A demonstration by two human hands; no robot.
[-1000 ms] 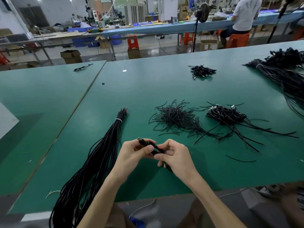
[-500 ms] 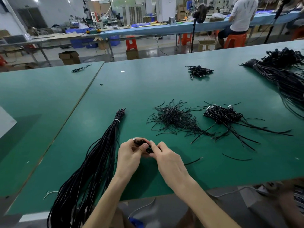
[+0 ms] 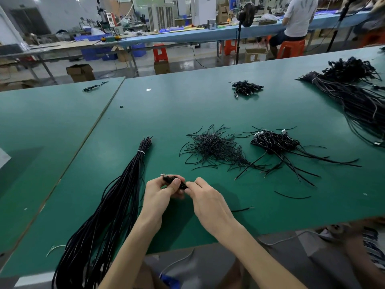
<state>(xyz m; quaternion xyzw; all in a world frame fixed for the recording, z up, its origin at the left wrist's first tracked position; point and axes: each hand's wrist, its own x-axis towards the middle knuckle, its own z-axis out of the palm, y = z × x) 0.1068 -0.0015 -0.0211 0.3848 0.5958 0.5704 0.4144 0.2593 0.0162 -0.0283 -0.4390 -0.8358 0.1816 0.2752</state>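
1. My left hand (image 3: 159, 193) holds a small black cable (image 3: 174, 180) that is folded up into a little bunch. My thumb and fingers curl round it.
2. My right hand (image 3: 209, 203) is right next to my left hand. Its fingertips pinch the other end of the same cable.
3. The cable is up off the green table (image 3: 187, 105), close to the front edge. A little metal plug (image 3: 162, 175) sticks out at the top left of my left hand.
4. A thin black end (image 3: 242, 209) lies on the table just past my right hand. I cannot tell if it is part of my cable.
5. To my left lies a long bundle of black cables (image 3: 116, 205) with a white tie (image 3: 141, 152) near its top.
6. Farther back, in the middle, is a messy pile of thin short wires (image 3: 212, 147).
7. Just right of that is a heap of folded cables (image 3: 275, 141).
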